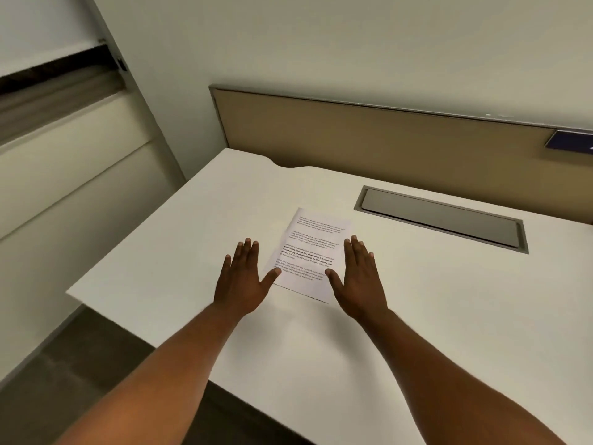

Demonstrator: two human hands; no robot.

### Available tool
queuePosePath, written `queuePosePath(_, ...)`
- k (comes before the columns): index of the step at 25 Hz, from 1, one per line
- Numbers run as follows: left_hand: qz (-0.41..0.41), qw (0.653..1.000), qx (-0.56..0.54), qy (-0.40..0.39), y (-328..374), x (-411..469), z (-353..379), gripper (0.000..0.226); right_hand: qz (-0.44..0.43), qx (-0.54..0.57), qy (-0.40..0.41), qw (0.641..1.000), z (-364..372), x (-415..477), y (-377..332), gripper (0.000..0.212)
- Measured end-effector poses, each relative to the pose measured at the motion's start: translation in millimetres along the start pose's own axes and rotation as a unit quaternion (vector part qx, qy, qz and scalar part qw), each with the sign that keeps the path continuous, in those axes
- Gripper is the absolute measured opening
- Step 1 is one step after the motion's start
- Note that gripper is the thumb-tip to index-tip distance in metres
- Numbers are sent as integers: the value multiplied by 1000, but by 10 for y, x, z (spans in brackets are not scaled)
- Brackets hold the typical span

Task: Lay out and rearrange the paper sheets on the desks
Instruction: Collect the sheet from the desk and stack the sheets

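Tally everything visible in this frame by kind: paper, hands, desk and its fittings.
Printed paper sheet: 1
Hands: 2, the left hand and the right hand, both flat and open beside the sheet
Desk: 1
Grey recessed cover in the desk: 1
Tan partition panel: 1
Total: 6

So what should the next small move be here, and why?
Probably pinch the sheet by its sides and lift it: left hand and right hand flank it, open, over the desk, thumbs just at its edges, gripping nothing.
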State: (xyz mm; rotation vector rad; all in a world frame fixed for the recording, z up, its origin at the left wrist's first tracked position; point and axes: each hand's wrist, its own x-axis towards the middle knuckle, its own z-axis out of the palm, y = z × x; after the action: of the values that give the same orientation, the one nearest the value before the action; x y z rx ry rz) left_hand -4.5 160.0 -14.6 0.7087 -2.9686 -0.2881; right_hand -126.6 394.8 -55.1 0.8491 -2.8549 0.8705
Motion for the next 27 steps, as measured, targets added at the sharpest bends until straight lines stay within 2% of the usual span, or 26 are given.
queuePosePath(8,56,993,5,-100,-32,785,560,89,128,14,-28,991,440,170,94,78)
queuePosePath(13,54,988,-37,-138,-8,1237,798,87,181,2,-48,982,666,305,64,76)
queuePosePath(17,-16,981,-114,-156,6,1465,911,87,221,13,-59,973,813,469,10,76)
queuePosePath(22,-73,972,-181,-129,60,1583,939,78,235,9,-84,968,924,506,-65,76)
queuePosePath(27,-155,944,-257,-137,79,1730,942,82,253,17,-88,963,964,515,-112,74)
